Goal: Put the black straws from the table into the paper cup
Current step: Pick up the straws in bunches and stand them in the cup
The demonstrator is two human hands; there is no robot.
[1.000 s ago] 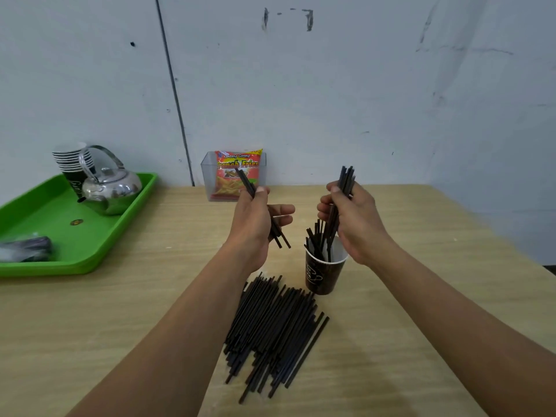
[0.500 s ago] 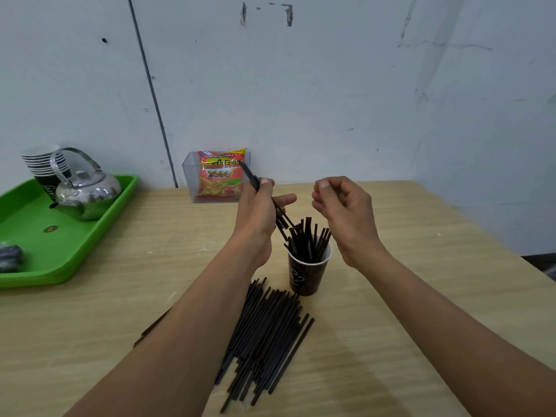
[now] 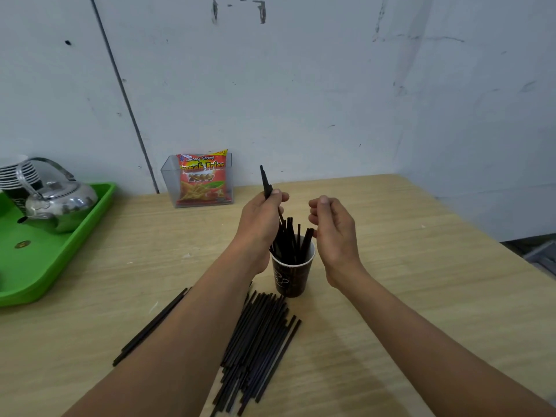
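Note:
A dark paper cup (image 3: 290,276) stands upright in the middle of the wooden table (image 3: 406,281), with several black straws (image 3: 290,239) sticking out of it. My left hand (image 3: 260,222) is just left of the cup and grips a few black straws (image 3: 266,183) that point up and slant down toward the cup mouth. Right of the cup, my right hand (image 3: 332,228) hovers with curled fingers and holds nothing. A pile of black straws (image 3: 258,341) lies on the table in front of the cup, partly under my left forearm.
A green tray (image 3: 60,257) at the left holds a metal kettle (image 3: 57,200) and a stack of paper cups (image 3: 16,176). A clear box with a snack packet (image 3: 201,179) stands against the wall. The table's right edge is near.
My right hand let go of its straws into the cup and now hangs empty beside it. My left hand has tilted its straws more upright and brought them closer to the cup.

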